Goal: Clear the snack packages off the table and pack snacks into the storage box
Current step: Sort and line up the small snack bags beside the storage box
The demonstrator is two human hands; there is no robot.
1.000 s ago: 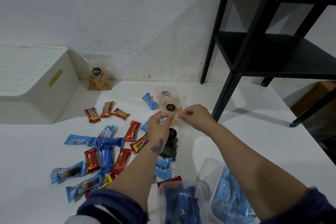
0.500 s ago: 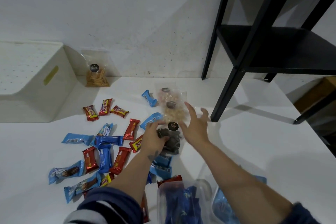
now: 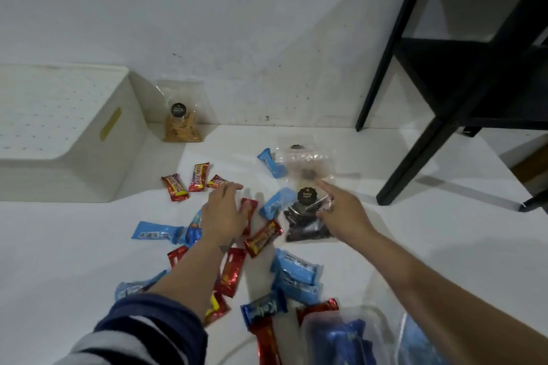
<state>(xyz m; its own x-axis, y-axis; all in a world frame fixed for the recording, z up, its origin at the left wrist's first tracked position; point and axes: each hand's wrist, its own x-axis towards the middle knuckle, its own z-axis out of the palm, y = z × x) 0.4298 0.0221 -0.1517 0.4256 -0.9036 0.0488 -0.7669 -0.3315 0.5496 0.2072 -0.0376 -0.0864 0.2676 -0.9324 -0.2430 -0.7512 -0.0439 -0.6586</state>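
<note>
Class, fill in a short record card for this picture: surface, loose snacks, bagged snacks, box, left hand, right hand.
surface: white table
loose snacks: red bars and blue bars, scattered
bagged snacks: dark bag mid-table; stick bag by wall
box: white box, far left
left hand: open, over the bars
right hand: open, at the dark bag

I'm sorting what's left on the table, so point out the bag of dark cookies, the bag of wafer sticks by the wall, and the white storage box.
bag of dark cookies (image 3: 307, 224), head view, dark contents
bag of wafer sticks (image 3: 181, 127), head view, the sticks
white storage box (image 3: 89, 157), head view, side wall
</note>
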